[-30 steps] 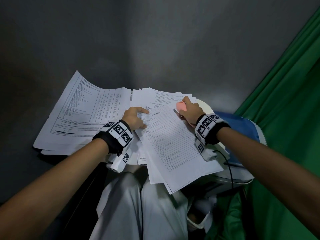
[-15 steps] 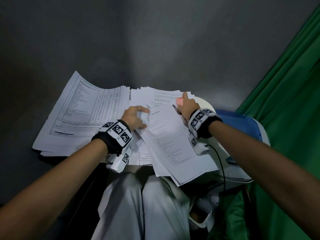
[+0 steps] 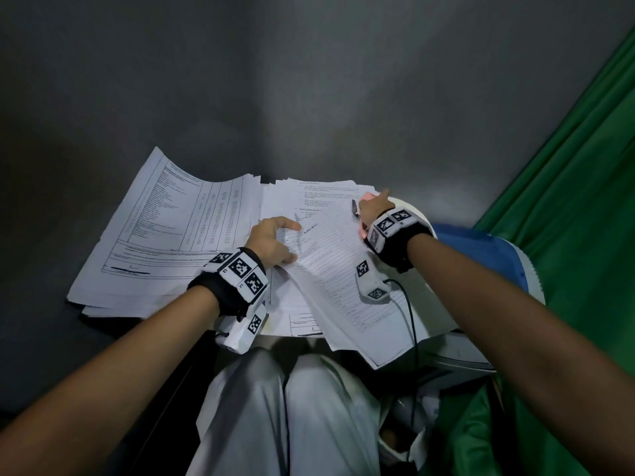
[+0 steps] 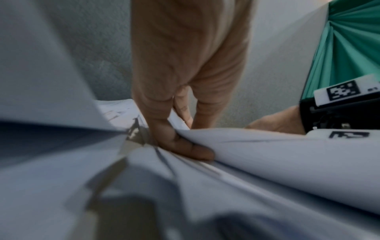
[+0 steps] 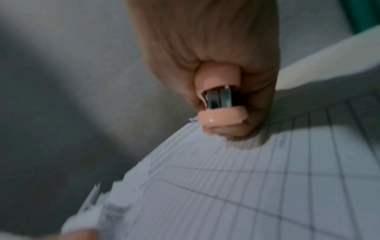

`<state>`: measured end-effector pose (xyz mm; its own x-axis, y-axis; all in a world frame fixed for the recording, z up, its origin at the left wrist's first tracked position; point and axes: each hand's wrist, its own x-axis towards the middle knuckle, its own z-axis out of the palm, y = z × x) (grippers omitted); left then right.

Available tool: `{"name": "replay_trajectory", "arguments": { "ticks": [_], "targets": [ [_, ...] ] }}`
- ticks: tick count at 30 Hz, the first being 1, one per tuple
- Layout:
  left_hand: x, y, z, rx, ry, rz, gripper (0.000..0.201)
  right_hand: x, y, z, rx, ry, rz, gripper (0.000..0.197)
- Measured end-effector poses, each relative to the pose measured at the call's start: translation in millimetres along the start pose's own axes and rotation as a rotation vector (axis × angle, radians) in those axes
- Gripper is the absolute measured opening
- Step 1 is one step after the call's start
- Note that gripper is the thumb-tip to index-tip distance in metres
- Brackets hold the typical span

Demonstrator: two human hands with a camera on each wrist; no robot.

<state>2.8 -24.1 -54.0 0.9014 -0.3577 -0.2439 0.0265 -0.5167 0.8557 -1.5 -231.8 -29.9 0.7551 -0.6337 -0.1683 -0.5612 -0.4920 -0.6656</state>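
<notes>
Seated at a small round white table (image 3: 424, 223), we work on a loose set of printed forms (image 3: 338, 273) that lies slanted across the tabletop, its lower corner hanging over the near rim above our pale trousers (image 3: 275, 407). Our right hand (image 3: 372, 210) is closed in a fist round a pink stapler (image 5: 218, 97), which sits at the far top corner of the forms. In the right wrist view the stapler's metal mouth faces the camera between its two pink halves, just above the paper's edge; whether the corner is inside the mouth we cannot tell. Our left hand (image 3: 272, 240) pinches the forms at their left edge. The forefinger points across the heading, and in the left wrist view one finger (image 4: 185, 147) is tucked under the raised edge of the top sheet.

A larger pile of printed tables (image 3: 171, 235) is spread to the left, touching the forms and partly beneath them. A black cable (image 3: 411, 321) runs from the right wrist band over the table's rim. A blue-and-white object (image 3: 481, 252) lies just right of the table, against green cloth (image 3: 567, 201).
</notes>
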Motion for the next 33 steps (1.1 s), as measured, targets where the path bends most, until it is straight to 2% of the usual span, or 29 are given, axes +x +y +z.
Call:
{"name": "replay_trajectory", "arguments": {
  "ticks": [2,3,4,5,6,8,11,14,17,18,20,23,27,29,31,33],
  "targets": [
    [-1,-1,-1,-0.018,-0.012,-0.013,0.055,8,16,1,0.029,-0.061,-0.021,0.041],
    [-2,-2,-1,-0.040,-0.019,-0.013,0.054,9,15,0,0.231,-0.071,0.088,0.044],
    [-2,-3,-2,-0.070,-0.020,-0.006,0.054,6,16,-4,0.400,-0.027,0.097,0.049],
    [-3,-4,-3,-0.105,-0.008,0.014,0.053,3,20,-6,0.399,0.030,0.090,0.053],
    [-5,-5,-5,-0.128,0.019,0.052,0.053,1,23,-9,0.412,0.054,0.102,0.056],
    [-12,-4,-8,-0.182,0.122,0.160,0.053,-13,30,-19,0.524,-0.044,0.114,0.055],
    [-20,8,-18,-0.454,0.250,0.254,0.060,-26,31,-44,0.641,-0.121,0.081,0.041],
    [-19,25,-36,-0.595,0.333,0.269,0.051,-36,28,-77,0.622,-0.215,-0.066,0.034],
    [-23,44,-46,-0.643,0.300,0.363,0.032,-53,25,-96,0.683,-0.412,-0.260,0.012],
    [-24,50,-47,-0.652,0.293,0.391,0.030,-58,24,-97,0.692,-0.468,-0.311,0.012],
    [-28,61,-49,-0.654,0.288,0.452,0.028,-69,18,-96,0.675,-0.539,-0.391,0.026],
    [-35,75,-53,-0.581,0.267,0.539,0.033,-80,6,-99,0.630,-0.505,-0.474,0.040],
    [-47,96,-70,-0.571,0.231,0.601,0.054,-97,-14,-120,0.584,-0.360,-0.585,0.035],
    [-55,109,-79,-0.547,0.234,0.671,0.049,-102,-23,-132,0.530,-0.273,-0.653,0.036],
    [-58,120,-82,-0.507,0.233,0.737,0.032,-103,-31,-138,0.500,-0.214,-0.722,0.054],
    [-58,124,-80,-0.470,0.238,0.767,0.029,-103,-32,-138,0.459,-0.187,-0.752,0.068]
  ]
}}
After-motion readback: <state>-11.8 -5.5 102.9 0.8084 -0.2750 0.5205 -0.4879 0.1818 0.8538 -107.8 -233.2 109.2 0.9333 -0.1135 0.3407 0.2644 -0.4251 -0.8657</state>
